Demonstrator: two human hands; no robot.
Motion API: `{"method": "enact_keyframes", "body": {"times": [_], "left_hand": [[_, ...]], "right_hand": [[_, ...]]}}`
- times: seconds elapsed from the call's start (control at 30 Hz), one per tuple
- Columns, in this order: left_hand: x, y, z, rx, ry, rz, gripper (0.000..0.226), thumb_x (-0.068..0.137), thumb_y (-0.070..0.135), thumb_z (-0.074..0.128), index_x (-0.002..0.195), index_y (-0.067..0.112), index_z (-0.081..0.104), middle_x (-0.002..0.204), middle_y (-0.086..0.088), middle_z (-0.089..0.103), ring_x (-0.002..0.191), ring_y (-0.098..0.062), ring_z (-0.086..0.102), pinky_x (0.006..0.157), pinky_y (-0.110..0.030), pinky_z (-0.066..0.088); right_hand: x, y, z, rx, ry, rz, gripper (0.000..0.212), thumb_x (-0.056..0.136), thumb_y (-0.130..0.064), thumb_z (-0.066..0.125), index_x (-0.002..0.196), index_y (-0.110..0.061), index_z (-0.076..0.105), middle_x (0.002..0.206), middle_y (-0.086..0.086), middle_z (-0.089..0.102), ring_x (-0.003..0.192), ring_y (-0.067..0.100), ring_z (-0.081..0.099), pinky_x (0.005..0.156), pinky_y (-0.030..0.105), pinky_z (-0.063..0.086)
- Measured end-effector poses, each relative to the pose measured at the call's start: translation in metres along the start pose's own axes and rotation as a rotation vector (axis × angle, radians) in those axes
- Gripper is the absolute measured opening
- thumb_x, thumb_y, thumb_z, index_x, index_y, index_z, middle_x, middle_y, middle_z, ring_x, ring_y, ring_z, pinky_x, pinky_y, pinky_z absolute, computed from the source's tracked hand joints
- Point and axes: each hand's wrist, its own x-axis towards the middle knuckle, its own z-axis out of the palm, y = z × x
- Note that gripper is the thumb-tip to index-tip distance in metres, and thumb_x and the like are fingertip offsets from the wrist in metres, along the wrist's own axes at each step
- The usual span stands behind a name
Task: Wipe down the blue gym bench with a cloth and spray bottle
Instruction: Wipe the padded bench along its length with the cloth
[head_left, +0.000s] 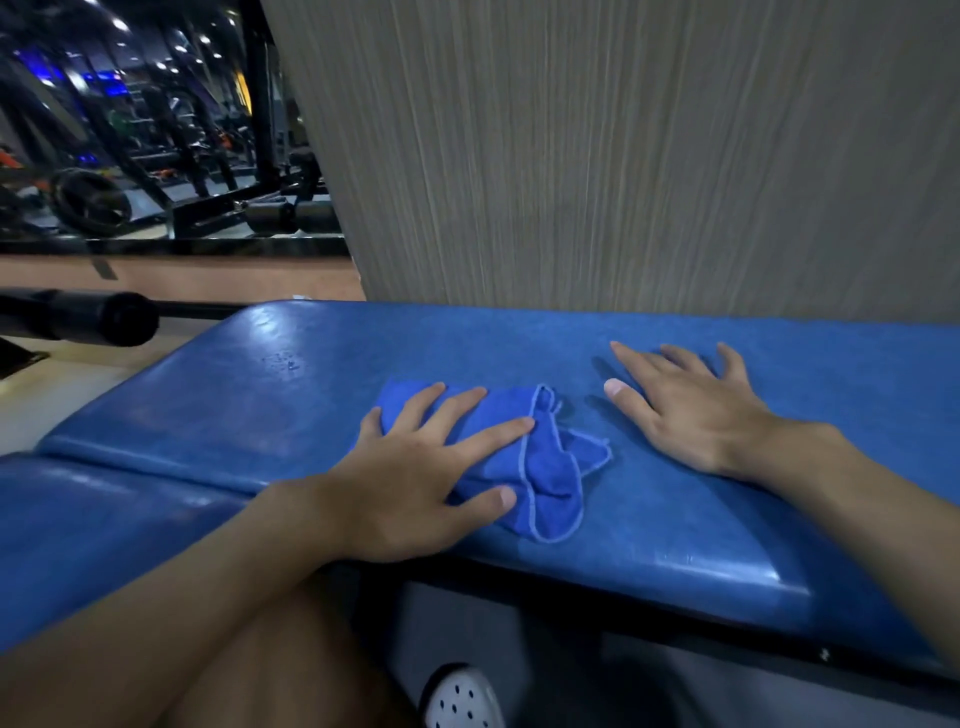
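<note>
Cloth (550, 467), blue and crumpled with a paler stitched hem, is lying on the blue padded surface (260, 395), roughly midway along it and closer to the near edge than the far one, its lowest fold reaching almost to that near edge. The left hand (415, 488) is pressing down on the cloth's left part, palm flat and fingers straight and spread, the thumb resting on the fold nearest the person; nothing is being gripped or pinched. The right hand (691, 415) is resting flat on the bare padding to the right of the cloth, apart from it, fingers splayed toward the far edge and holding nothing, while its wrist is lying over the near edge. The padding is shining in patches, most brightly toward the far left corner and along the near right edge. A seam is dividing this pad from a second blue pad (78, 519) sitting at the left end. A grey wood-grain wall panel (623, 156) is standing right along the far edge. A black roller pad (104, 317) is jutting out beyond the far left corner, and dark gym machines (130, 130) with a weight plate (91, 200) are showing further off. Below the near edge, a bare knee (260, 665) and a white perforated shoe (462, 696) are showing.
</note>
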Motion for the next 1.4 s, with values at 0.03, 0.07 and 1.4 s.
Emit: {"method": "enact_keyframes", "body": {"times": [0.03, 0.07, 1.4], "left_hand": [[-0.006, 0.0, 0.0, 0.001, -0.005, 0.003, 0.066, 0.073, 0.082, 0.004, 0.134, 0.073, -0.018, 0.164, 0.014, -0.008, 0.151, -0.02, -0.01, 0.114, -0.065, 0.014], [-0.007, 0.001, 0.0, 0.004, -0.007, -0.002, 0.065, 0.073, 0.082, 0.004, 0.134, 0.073, -0.019, 0.163, 0.014, -0.008, 0.151, -0.02, -0.009, 0.114, -0.065, 0.014], [-0.027, -0.025, -0.002, 0.019, -0.024, -0.027, 0.072, 0.067, 0.092, -0.007, 0.135, 0.072, -0.02, 0.162, 0.013, -0.007, 0.151, -0.017, -0.01, 0.115, -0.062, 0.016]], "right_hand": [[0.001, -0.001, -0.001, -0.015, 0.002, -0.018, 0.074, 0.089, -0.066, -0.002, 0.155, -0.034, 0.002, 0.161, -0.014, 0.019, 0.15, 0.015, 0.006, 0.117, 0.057, -0.005], [0.002, -0.003, -0.002, -0.006, 0.006, -0.03, 0.076, 0.086, -0.067, -0.003, 0.155, -0.035, 0.002, 0.161, -0.016, 0.016, 0.151, 0.015, 0.005, 0.117, 0.057, -0.005], [0.008, -0.029, -0.007, 0.123, 0.002, -0.025, 0.068, 0.096, -0.058, 0.009, 0.156, -0.028, 0.002, 0.158, -0.005, 0.027, 0.149, 0.013, 0.011, 0.12, 0.05, 0.001]]}}
